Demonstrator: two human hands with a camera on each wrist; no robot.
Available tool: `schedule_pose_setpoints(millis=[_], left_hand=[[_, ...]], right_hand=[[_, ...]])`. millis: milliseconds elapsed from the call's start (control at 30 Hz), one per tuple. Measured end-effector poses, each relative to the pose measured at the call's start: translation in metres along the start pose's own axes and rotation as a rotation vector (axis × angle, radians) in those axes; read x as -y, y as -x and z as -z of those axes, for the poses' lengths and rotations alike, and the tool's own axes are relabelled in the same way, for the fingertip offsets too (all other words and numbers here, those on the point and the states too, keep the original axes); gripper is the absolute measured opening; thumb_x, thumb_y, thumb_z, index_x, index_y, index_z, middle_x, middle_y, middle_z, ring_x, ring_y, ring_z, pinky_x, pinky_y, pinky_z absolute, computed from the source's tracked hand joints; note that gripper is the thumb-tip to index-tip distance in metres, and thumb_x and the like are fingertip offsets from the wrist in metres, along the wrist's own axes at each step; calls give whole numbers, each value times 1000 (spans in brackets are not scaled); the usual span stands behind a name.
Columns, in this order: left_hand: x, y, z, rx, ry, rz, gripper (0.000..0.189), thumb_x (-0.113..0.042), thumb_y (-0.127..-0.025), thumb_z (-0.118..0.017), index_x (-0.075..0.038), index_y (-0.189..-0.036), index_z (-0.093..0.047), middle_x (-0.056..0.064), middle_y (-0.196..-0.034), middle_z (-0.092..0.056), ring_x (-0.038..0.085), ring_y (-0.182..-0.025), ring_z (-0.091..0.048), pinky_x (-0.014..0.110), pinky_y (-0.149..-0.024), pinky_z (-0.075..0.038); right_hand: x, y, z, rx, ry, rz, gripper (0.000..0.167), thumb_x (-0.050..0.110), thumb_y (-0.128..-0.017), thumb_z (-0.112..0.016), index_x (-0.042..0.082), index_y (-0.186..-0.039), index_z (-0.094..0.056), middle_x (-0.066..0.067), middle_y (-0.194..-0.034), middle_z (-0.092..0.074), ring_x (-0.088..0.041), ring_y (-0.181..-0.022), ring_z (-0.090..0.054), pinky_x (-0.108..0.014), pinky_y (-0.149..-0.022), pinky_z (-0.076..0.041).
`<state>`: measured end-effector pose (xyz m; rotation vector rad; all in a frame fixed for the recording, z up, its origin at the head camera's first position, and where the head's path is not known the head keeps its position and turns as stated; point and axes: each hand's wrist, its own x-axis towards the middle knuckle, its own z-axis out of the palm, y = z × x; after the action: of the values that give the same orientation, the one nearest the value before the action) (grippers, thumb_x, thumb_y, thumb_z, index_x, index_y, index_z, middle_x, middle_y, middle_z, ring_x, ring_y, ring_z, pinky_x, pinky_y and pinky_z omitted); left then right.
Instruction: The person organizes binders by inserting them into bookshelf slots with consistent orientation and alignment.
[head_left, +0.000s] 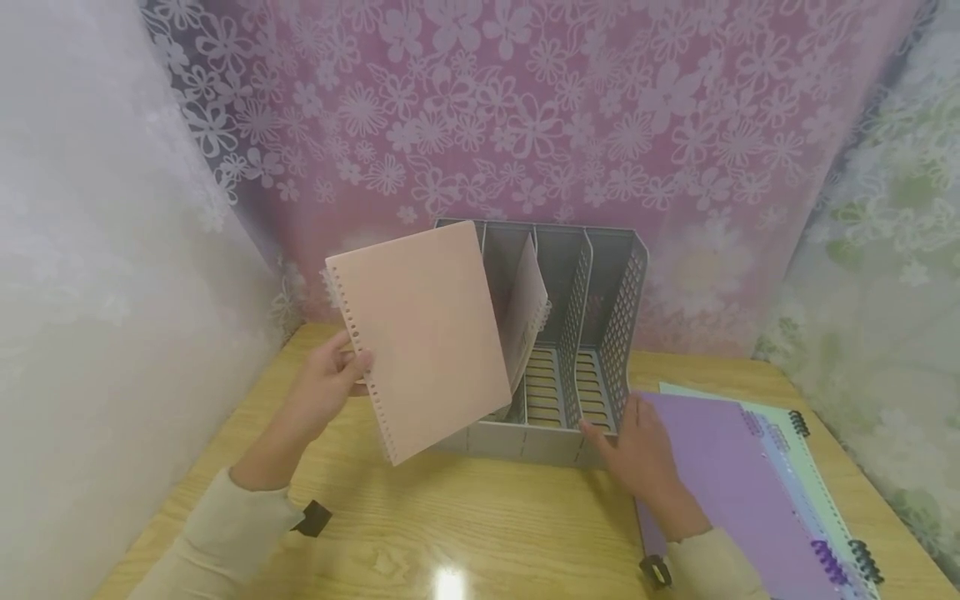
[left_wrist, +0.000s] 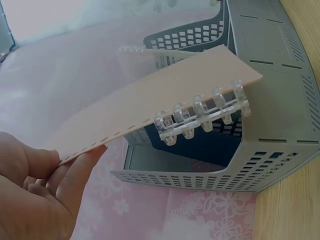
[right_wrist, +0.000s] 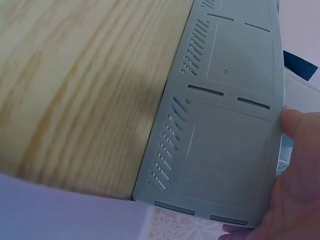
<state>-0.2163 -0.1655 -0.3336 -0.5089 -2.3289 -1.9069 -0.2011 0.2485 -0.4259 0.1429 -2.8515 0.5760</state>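
My left hand (head_left: 322, 387) pinches a pale pink spiral notebook (head_left: 420, 342) by its bound edge, thumb on the cover and fingers behind. The notebook is tilted in front of the left compartments of a grey file organizer (head_left: 495, 439). In the left wrist view, its clear plastic rings (left_wrist: 200, 112) overlap the organizer's opening. Another pale spiral notebook (head_left: 527, 312) leans inside a middle compartment. At the organizer's front right corner, my right hand (head_left: 645, 458) grips the edge, with the thumb over the front rim. The right wrist view shows the organizer's front panel (right_wrist: 225, 150) beside the thumb.
To the right on the wooden table (head_left: 420, 533) lies a stack of spiral notebooks, with a purple one (head_left: 720, 475) on top and a mint green one (head_left: 806, 458) sticking out beneath. A pink floral cloth (head_left: 525, 125) hangs behind the organizer.
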Motion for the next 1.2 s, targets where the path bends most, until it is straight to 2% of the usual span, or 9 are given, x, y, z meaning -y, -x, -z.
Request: schedule_pose_setpoints(millis=[167, 367, 567, 633, 767, 867, 1033, 1200], left_hand=[[-1, -3, -8, -20, 1, -36, 45, 1, -101, -45, 0, -146, -39, 29, -127, -57, 36, -104, -65, 37, -77, -59], [-4, -7, -18, -45, -91, -92, 43, -1, -101, -46, 0, -145, -41, 27, -128, -58, 39, -107, -64, 33, -75, -59], [-7, -15, -31, -75, -203, -130, 31, -5, -102, -48, 4, -131, -51, 26, -104, -68, 36, -90, -69, 31, -71, -60], [-7, -18, -34, -91, -193, -127, 31, -5, -102, -49, 5, -131, -51, 26, -105, -67, 36, -90, -69, 30, -71, -60], [-7, -23, -42, -111, -174, -138, 39, -1, -100, -50, 2, -139, -48, 26, -119, -64, 37, -100, -67, 31, -72, -60], [-7, -27, -48, -126, -206, -165, 38, 0, -99, -51, 3, -137, -49, 26, -118, -64, 37, -101, -67, 35, -75, -60], [-8, -30, -54, -159, -271, -206, 35, -2, -99, -53, 4, -133, -52, 25, -114, -66, 36, -95, -69, 40, -74, -60], [-6, -37, -60, -158, -276, -237, 33, -2, -99, -52, 4, -132, -53, 24, -114, -66, 35, -98, -69, 41, -79, -59]], right_hand=[[-1, 1, -1, 13, -12, -4, 98, 56, -98, -45, -27, -140, -13, -47, -145, -14, -59, -135, -15, -65, -112, -15], [-2, 2, -3, 20, -21, -13, 98, 56, -98, -45, -27, -140, -12, -47, -146, -12, -60, -135, -14, -65, -112, -14], [-4, 1, -5, 5, -15, -17, 98, 56, -98, -45, -26, -140, -14, -47, -145, -14, -59, -135, -17, -65, -112, -16], [-4, 0, -6, 0, -16, -14, 98, 57, -98, -45, -26, -140, -14, -47, -145, -15, -59, -135, -17, -65, -112, -15], [-4, 0, -8, -5, -19, -11, 98, 56, -98, -45, -26, -141, -14, -47, -145, -14, -59, -135, -17, -65, -111, -16], [-5, 1, -9, -5, -20, -14, 98, 56, -98, -46, -26, -141, -13, -47, -145, -14, -59, -134, -17, -65, -111, -16], [-5, 1, -9, -3, -25, -15, 98, 56, -98, -46, -26, -141, -13, -47, -146, -13, -60, -134, -17, -65, -111, -16], [-1, 1, -5, 4, -29, -17, 98, 56, -98, -46, -26, -141, -12, -47, -146, -12, -60, -134, -17, -66, -111, -17]])
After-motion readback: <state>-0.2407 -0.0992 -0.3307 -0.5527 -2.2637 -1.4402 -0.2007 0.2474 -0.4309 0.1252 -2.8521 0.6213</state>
